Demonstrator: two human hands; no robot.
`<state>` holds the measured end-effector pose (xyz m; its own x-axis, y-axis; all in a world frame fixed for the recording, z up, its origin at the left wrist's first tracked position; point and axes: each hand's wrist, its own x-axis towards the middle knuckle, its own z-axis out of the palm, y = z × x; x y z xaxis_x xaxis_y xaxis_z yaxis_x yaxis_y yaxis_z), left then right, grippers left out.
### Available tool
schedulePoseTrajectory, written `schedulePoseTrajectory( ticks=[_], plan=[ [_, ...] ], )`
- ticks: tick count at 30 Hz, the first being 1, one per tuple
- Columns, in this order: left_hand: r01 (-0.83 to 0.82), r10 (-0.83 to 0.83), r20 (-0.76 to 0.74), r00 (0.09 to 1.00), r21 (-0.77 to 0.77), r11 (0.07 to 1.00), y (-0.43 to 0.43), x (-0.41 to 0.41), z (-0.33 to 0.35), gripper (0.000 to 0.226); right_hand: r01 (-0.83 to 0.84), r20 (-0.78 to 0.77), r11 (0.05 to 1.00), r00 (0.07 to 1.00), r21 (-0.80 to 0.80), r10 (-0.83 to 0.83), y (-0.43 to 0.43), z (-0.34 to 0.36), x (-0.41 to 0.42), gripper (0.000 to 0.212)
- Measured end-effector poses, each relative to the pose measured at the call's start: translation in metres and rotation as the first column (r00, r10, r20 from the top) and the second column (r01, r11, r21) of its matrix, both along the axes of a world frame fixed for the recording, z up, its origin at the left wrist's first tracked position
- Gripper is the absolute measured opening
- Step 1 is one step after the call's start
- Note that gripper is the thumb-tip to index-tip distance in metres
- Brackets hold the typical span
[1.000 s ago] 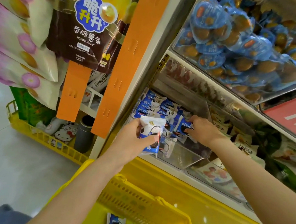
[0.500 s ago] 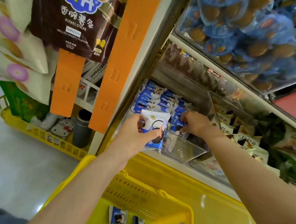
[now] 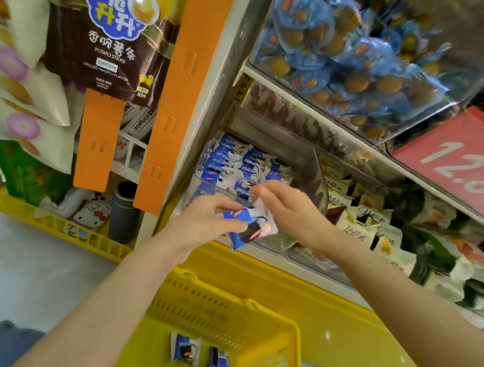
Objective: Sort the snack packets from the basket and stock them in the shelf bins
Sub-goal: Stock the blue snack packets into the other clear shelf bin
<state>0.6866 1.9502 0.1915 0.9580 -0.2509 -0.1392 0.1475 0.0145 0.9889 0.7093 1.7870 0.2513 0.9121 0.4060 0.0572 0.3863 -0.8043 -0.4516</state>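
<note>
A blue-and-white snack packet (image 3: 250,226) is held in front of the clear shelf bin (image 3: 314,170). My left hand (image 3: 208,221) grips its lower left side. My right hand (image 3: 287,208) pinches its upper right corner. The bin holds several matching blue-and-white packets (image 3: 230,166) standing in rows. Below, the yellow basket (image 3: 228,314) still contains a few of the same packets (image 3: 184,348) at its bottom.
Bins to the right hold white-and-yellow packets (image 3: 356,220) and green ones (image 3: 428,249). The upper bin has blue wrapped snacks (image 3: 348,57) and a red price tag (image 3: 457,163). Orange hanging strips (image 3: 178,101) and a yellow floor crate (image 3: 51,221) stand left.
My right hand has left the packets in the bin and come forward to take the corner of the packet in my left hand. The packet has tilted sideways.
</note>
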Motion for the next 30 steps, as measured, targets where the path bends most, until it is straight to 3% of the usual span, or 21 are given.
schedulePoseTrajectory(
  ticks=[3,6,11,14,16,19,23,27,30],
  plan=[
    [-0.036,0.039,0.052,0.998,-0.045,0.998,-0.004,-0.008,0.001,0.029,-0.025,-0.224,0.999,0.975,-0.041,0.015,-0.008,0.003,-0.017,0.019],
    [-0.119,0.140,0.127,0.982,-0.163,0.979,-0.009,-0.015,0.003,0.025,0.045,-0.367,0.988,0.930,0.149,0.013,-0.017,0.004,-0.030,0.012],
    [-0.209,0.205,0.388,0.898,-0.032,0.977,-0.020,-0.027,0.004,0.024,0.109,-0.288,0.959,0.957,0.262,-0.030,-0.022,-0.007,-0.047,0.020],
    [-0.148,0.144,0.446,0.883,-0.026,0.989,-0.020,-0.028,0.007,0.020,0.171,-0.395,0.908,0.919,0.383,-0.006,-0.025,-0.012,-0.058,0.018],
    [-0.084,0.080,0.465,0.882,-0.014,0.996,-0.018,-0.024,0.012,0.016,0.178,-0.419,0.918,0.908,0.353,-0.014,-0.031,-0.010,-0.061,0.016],
    [-0.169,0.111,0.532,0.839,0.062,0.984,-0.013,-0.010,0.020,0.015,0.212,-0.335,0.942,0.935,0.261,-0.118,-0.044,0.007,-0.053,0.014],
    [-0.309,0.070,0.653,0.754,0.260,0.915,-0.010,0.012,0.018,0.016,0.299,0.056,0.951,0.951,0.074,-0.304,-0.066,0.029,-0.021,0.017],
    [-0.368,-0.130,0.672,0.729,0.544,0.754,-0.016,0.031,0.000,0.026,0.336,0.238,0.936,0.923,-0.108,-0.304,-0.073,0.033,0.013,0.036],
    [-0.411,-0.274,0.654,0.705,0.691,0.594,-0.019,0.038,-0.019,0.035,0.338,0.231,0.878,0.935,-0.338,-0.271,-0.069,0.023,0.040,0.040]
  ],
)
